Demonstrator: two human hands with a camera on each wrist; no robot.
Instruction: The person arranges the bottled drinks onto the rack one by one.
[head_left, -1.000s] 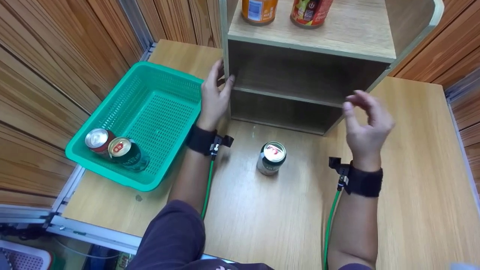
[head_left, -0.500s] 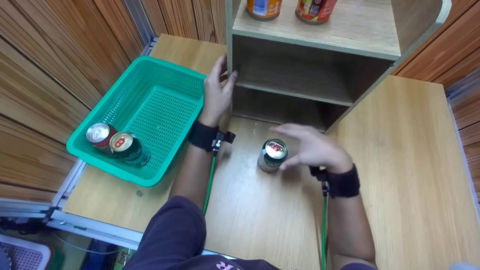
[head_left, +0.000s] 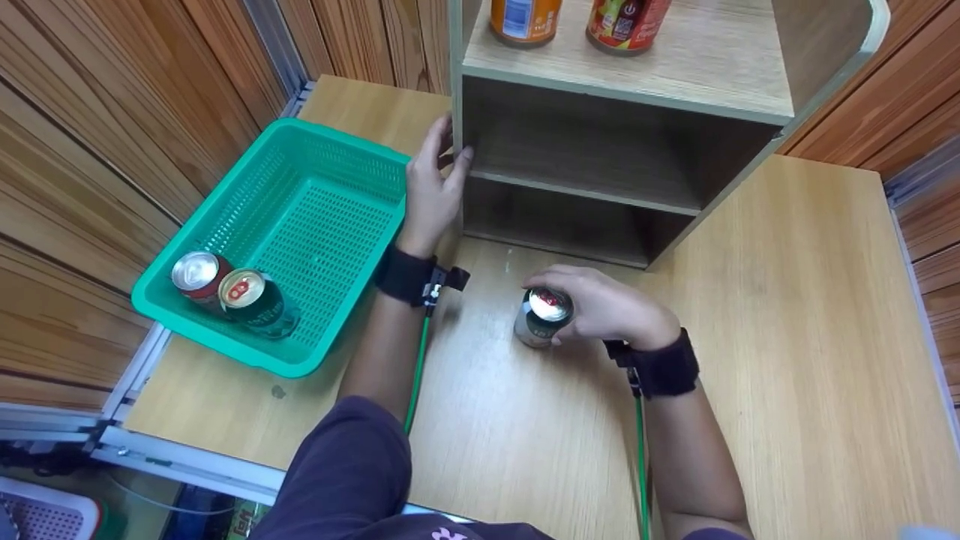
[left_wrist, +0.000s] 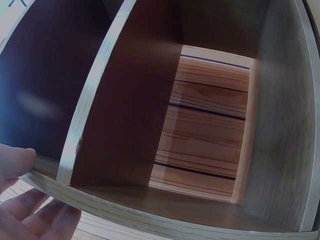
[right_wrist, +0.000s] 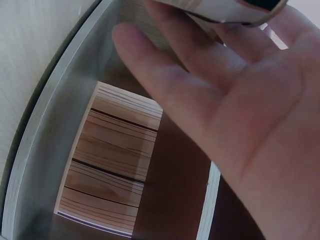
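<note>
In front of the open wooden shelf cabinet [head_left: 615,142], on the light wood table [head_left: 810,360], a silver-topped green drink can [head_left: 541,318] stands upright. The right hand [head_left: 609,307] has its fingers curled round the can's upper part, gripping it from the cabinet's right side. The left hand [head_left: 431,191] rests with straight fingers against the cabinet's left front edge, thumb at the middle shelf. Left of the cabinet sits a green perforated plastic basket [head_left: 300,202] holding a red can [head_left: 196,274] and a second green can [head_left: 253,300], touching. Two orange-labelled containers [head_left: 525,19] stand on the cabinet's upper shelf.
</note>
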